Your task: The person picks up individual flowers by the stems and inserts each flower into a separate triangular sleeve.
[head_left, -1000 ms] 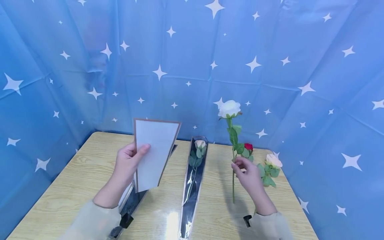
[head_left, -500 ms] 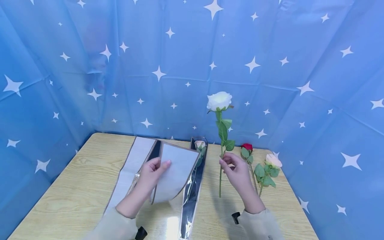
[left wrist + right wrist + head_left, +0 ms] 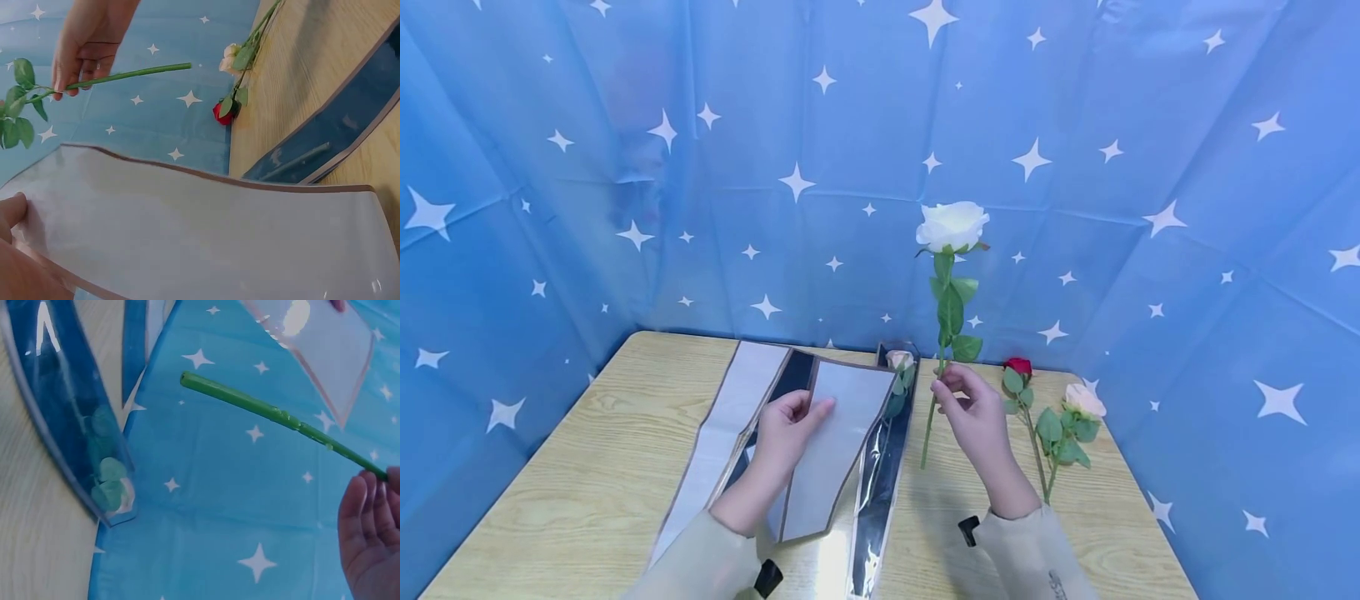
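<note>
My left hand (image 3: 786, 437) pinches a white flower sleeve (image 3: 842, 433) with a brown border, thumb on its front face. In the left wrist view the sleeve (image 3: 200, 225) fills the lower part, its wide side reaching right. My right hand (image 3: 973, 417) pinches the green stem of a white rose (image 3: 953, 227), held upright over the table, bloom at the top. The stem's cut lower end (image 3: 194, 381) shows in the right wrist view, pointing toward the sleeve side and apart from it.
A dark clear-fronted sleeve (image 3: 876, 500) holding a pale rose lies mid-table. More white and dark sleeves (image 3: 722, 417) lie at left. A red rose (image 3: 1018, 367) and a pale pink rose (image 3: 1084, 402) lie at right. A blue star-patterned curtain (image 3: 880, 125) hangs behind the table.
My left hand has carried the white sleeve right and down, uncovering the sleeves on the table. My right hand has brought the white rose left and higher, the stem now tilting slightly.
</note>
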Demonstrator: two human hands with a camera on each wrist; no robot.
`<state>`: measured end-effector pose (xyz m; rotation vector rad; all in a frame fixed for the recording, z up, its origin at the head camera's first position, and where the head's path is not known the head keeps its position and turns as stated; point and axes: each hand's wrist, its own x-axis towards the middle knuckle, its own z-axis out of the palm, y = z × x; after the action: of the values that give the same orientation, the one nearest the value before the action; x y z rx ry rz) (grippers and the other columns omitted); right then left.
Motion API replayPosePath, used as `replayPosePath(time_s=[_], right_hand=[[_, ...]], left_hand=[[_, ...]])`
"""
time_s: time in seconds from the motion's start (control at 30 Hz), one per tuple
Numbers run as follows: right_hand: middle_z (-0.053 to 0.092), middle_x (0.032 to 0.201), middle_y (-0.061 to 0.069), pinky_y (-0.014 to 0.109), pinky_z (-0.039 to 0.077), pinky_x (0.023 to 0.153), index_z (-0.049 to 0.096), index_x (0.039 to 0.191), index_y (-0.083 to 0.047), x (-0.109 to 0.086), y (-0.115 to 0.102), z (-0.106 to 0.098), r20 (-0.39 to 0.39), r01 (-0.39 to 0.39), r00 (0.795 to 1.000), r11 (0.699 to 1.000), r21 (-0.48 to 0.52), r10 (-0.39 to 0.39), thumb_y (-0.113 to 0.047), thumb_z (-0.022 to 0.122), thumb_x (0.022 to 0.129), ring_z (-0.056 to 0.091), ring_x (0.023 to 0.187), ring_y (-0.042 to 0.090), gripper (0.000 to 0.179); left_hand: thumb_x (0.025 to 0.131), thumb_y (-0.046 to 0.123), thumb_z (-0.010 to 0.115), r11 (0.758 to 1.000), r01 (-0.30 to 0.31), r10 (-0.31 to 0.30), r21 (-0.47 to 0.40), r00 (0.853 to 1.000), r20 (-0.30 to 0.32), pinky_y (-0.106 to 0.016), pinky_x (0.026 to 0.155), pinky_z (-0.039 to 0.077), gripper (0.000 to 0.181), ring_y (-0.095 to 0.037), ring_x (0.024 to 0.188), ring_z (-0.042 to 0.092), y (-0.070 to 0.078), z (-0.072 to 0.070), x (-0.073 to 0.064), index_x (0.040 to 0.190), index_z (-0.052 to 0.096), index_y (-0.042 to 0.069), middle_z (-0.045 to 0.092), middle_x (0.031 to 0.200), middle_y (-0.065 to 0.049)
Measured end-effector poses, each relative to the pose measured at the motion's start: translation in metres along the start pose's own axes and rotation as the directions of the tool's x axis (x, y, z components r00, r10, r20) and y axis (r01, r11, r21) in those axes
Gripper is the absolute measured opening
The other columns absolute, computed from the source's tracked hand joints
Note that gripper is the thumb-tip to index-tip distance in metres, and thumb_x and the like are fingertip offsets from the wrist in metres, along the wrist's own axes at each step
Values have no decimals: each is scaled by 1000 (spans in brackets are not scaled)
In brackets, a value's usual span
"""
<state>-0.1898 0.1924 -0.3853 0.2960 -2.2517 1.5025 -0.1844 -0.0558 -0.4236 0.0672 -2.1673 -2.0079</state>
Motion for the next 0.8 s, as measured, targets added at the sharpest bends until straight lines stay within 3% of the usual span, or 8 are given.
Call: replayPosePath(time_s=[0.13,0.23,0.33,0.47,0.57,0.67,0.73,0.8], right_hand=[[64,85,12,33,56,65,64,99,-2,4,-8,2,-9,2,1000,999,39,-2,-13,66,89,61,73,15,15],[64,86,15,30,55,65,63,99,-1,6,-15,3,-15,-1,1000,998,68,2,-10,65,89,61,73,12,14],[64,87,18,25,54,65,62,99,3,6,-29,3,-21,15,1000,996,91,-13,-5,63,89,61,73,15,12],[63,88,19,27,55,64,60,99,9,4,-50,2,-29,48,999,993,112,-45,2,61,89,62,75,29,12],[63,86,15,28,55,63,59,98,12,5,-55,3,-44,76,997,988,138,-71,3,61,88,62,73,20,13],[63,86,11,23,53,62,60,99,11,8,-45,4,-67,111,993,980,163,-101,4,62,88,61,73,9,13],[63,86,12,24,54,61,60,99,10,9,-40,5,-79,141,988,976,164,-130,3,63,87,60,74,6,14],[63,87,13,23,54,61,61,100,10,11,-35,6,-85,177,983,971,162,-165,1,63,88,61,75,6,15]], left_hand=[[81,27,75,999,-41,42,30,999,-25,-20,46,28,29,-8,53,38,3,-1,1,71,64,1,43,58,3],[81,25,75,997,-70,71,37,997,-30,-20,46,27,31,-7,52,37,4,-1,0,68,62,0,41,56,1],[83,21,74,993,-110,111,39,993,-32,-19,47,32,23,-5,53,42,5,0,0,75,69,0,53,59,-2],[85,16,71,986,-164,165,39,986,-24,-17,53,40,17,-2,58,49,4,0,0,86,74,0,67,70,-11],[86,13,69,980,-188,189,59,982,-10,-16,54,40,15,-1,58,49,13,0,-4,87,73,-2,68,73,-15],[86,8,69,977,-197,198,80,980,-3,-16,52,38,13,-1,56,46,20,1,-7,85,72,-4,65,69,-16],[85,7,70,975,-201,202,97,979,-2,-17,50,34,11,-2,53,42,21,1,-7,81,72,-3,62,64,-13],[83,10,71,971,-216,217,104,976,-4,-17,48,33,12,-2,52,40,12,2,-3,79,72,-1,59,60,-8]])
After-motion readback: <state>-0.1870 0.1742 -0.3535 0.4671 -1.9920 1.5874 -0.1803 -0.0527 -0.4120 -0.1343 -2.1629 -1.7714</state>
